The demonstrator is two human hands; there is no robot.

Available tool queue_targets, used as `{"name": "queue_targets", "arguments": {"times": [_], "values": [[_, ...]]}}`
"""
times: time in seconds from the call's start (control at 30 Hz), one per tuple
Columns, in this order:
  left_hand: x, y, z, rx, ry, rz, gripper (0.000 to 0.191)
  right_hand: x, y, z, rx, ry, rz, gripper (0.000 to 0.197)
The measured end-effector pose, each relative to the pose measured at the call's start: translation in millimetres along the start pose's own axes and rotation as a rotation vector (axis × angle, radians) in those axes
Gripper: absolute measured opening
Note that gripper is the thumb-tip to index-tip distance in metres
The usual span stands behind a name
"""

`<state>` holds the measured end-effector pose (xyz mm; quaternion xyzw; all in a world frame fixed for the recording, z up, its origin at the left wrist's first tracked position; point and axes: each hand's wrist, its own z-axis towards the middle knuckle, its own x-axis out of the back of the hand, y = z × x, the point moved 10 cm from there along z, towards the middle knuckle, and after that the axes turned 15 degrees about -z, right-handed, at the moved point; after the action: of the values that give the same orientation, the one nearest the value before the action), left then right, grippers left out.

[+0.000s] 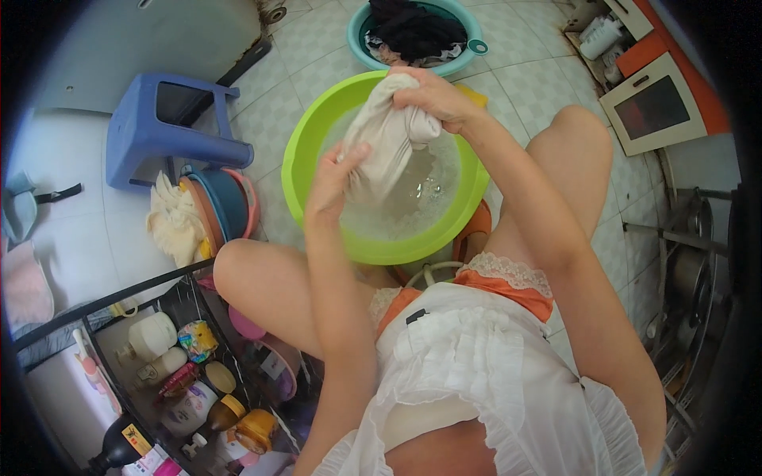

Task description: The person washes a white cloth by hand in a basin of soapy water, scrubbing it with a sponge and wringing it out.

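Note:
Between my two hands a wet white cloth garment (381, 140) is stretched above a lime-green plastic basin (296, 178). My left hand (339, 178) grips its lower left edge, thumb on top. At the upper right, my right hand (431, 98) is closed around a bunched part of it near the basin's far rim. Cloudy water (411, 202) with suds fills the basin below, and a cluster of bubbles floats at its right. The garment's bottom end hangs close to the water; whether it touches I cannot tell.
Beyond the basin stands a teal tub (355, 35) of dark clothes (417, 30). A blue plastic stool (134, 137) is at the left, near stacked basins (220, 202) with a cream cloth (172, 220). A rack of bottles (190, 410) flanks my left side; a metal rack (684, 238) stands right.

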<state>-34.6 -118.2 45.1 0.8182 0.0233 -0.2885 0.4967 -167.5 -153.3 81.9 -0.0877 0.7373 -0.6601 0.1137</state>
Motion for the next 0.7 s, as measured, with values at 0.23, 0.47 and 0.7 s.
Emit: {"name": "queue_targets", "arguments": {"times": [0.23, 0.47, 0.7], "values": [[11.1, -19.2, 13.5, -0.022, 0.146, -0.81, 0.036, -93.7, -50.1, -40.3, 0.47, 0.236, -0.912, 0.017], [52.3, -47.3, 30.9, -0.197, 0.15, -0.325, 0.032, -90.5, -32.9, -23.0, 0.368, 0.337, -1.267, 0.015], [14.5, -61.1, 13.8, -0.052, 0.473, -0.442, 0.034, -55.5, 3.8, -19.7, 0.449, 0.53, -1.125, 0.018]]}}
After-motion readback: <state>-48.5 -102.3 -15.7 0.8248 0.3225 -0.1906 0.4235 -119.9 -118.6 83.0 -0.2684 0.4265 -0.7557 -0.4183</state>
